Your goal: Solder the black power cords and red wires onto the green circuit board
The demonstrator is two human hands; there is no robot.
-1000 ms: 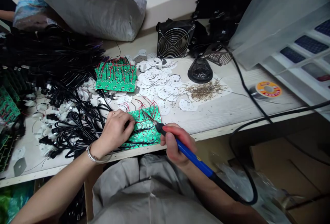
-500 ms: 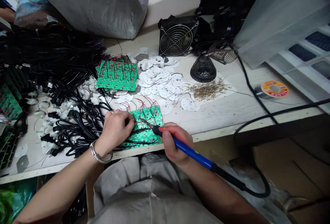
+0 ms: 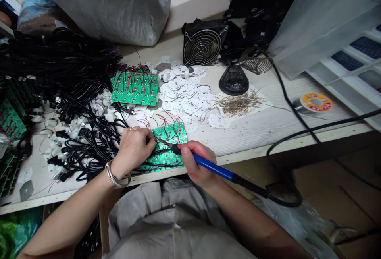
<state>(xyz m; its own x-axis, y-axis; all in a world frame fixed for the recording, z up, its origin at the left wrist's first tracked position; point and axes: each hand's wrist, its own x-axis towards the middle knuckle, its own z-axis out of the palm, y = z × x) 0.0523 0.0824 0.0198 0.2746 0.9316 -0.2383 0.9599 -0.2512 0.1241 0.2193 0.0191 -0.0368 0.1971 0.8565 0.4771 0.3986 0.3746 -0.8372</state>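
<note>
I took the workbench (image 3: 268, 130) as the base surface and the near green circuit board (image 3: 171, 134) at its front edge as my reference. Far behind the board lay a grey plastic sack (image 3: 113, 8). To the board's left sprawled a heap of black power cords (image 3: 77, 132). Behind the board and to the right stood a black cooling fan (image 3: 203, 46). A second green circuit board (image 3: 135, 88) lay just behind the reference, with white round LED plates (image 3: 184, 96) beside it. A solder spool (image 3: 315, 103) sat well to the right.

The left hand (image 3: 133, 151) rested on the board's left part, fingers curled and pressed down on the wiring. The right hand (image 3: 198, 163) was closed around the blue soldering iron (image 3: 212, 167), whose tip met the board's middle.
</note>
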